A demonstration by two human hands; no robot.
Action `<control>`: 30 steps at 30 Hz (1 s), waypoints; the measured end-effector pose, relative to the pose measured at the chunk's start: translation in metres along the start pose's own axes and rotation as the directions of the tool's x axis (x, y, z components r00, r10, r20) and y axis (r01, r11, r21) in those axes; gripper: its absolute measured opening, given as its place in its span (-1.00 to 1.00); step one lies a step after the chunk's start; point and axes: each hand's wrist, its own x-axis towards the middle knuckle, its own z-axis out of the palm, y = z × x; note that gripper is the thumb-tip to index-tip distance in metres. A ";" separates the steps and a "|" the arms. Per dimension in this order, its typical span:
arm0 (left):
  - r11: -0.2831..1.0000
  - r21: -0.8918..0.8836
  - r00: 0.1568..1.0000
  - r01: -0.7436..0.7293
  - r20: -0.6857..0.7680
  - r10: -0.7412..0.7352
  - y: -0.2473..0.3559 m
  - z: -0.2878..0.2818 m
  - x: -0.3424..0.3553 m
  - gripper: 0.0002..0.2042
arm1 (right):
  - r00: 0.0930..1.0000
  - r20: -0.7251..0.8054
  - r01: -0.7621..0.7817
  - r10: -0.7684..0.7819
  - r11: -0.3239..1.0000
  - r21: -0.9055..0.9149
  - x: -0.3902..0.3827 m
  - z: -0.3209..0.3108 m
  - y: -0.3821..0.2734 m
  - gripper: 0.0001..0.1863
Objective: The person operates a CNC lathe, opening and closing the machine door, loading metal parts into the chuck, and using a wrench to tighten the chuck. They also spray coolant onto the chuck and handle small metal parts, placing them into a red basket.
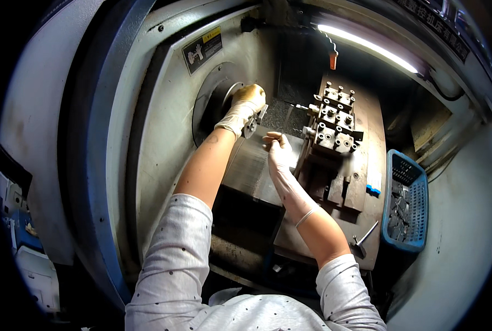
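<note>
My left hand [249,99], in a yellowish-white glove, is closed at the front of the round spindle chuck [220,102] of a lathe. Its fingers are mostly hidden, so what they grip cannot be made out. Just below its wrist sits a small metal part [250,127] with rounded ends. Lower and to the right, my right hand [279,146] hovers over the metal cover [257,174], its fingers loosely bent and apart, with nothing visible in them. That hand looks pale-gloved, with its fingertips showing.
Right of my hands stands a tool block [337,118] with several bolts and tools pointing toward the chuck. A T-handled wrench [362,243] lies on the brown table [301,240]. A blue basket [389,193] holds dark metal pieces. An orange-tipped hose [333,59] hangs below a lamp [367,47].
</note>
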 end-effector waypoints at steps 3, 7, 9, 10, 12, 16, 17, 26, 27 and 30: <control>0.950 -0.245 0.919 -0.193 -0.384 0.088 -0.009 0.013 -0.013 -0.79 | 0.994 -0.001 -0.111 0.112 0.989 -0.093 0.003 0.006 0.000 -0.75; 0.873 -0.133 0.635 -0.469 -0.738 0.228 -0.016 0.034 -0.055 -0.78 | 0.979 -0.040 -0.203 0.199 0.955 -0.215 0.011 0.015 -0.012 -0.78; 0.878 -0.089 0.638 -0.471 -0.722 0.269 -0.013 0.031 -0.064 -0.74 | 0.982 -0.077 -0.186 0.175 0.966 -0.180 0.020 0.018 -0.001 -0.79; 0.883 -0.092 0.655 -0.460 -0.707 0.268 -0.018 0.025 -0.065 -0.73 | 0.988 -0.066 -0.147 0.138 0.975 -0.164 0.021 0.025 0.009 -0.79; 0.890 -0.015 0.632 -0.455 -0.710 0.311 -0.016 0.023 -0.062 -0.74 | 0.991 -0.093 -0.115 0.095 0.964 -0.239 0.022 0.026 0.021 -0.76; 0.907 -0.021 0.663 -0.420 -0.690 0.291 -0.017 0.029 -0.061 -0.75 | 0.987 -0.026 -0.161 0.159 0.976 -0.147 -0.006 0.019 0.008 -0.68; 0.922 -0.020 0.701 -0.387 -0.656 0.280 -0.015 0.028 -0.059 -0.76 | 0.986 0.020 -0.161 0.169 0.967 -0.197 -0.006 0.012 0.009 -0.69; 0.999 0.039 0.994 -0.016 0.108 0.011 -0.001 -0.006 0.001 -0.75 | 0.928 0.165 -0.179 0.335 0.787 -0.590 -0.049 -0.003 -0.058 -0.73; 0.996 0.084 0.987 -0.009 0.160 -0.005 0.001 -0.009 0.005 -0.75 | 0.936 0.166 -0.119 0.311 0.722 -0.682 -0.046 -0.005 -0.059 -0.75; 0.986 0.168 0.958 0.011 0.282 -0.058 0.012 -0.010 0.018 -0.73 | 0.968 0.225 0.121 0.115 0.570 -0.813 -0.026 -0.022 -0.041 -0.76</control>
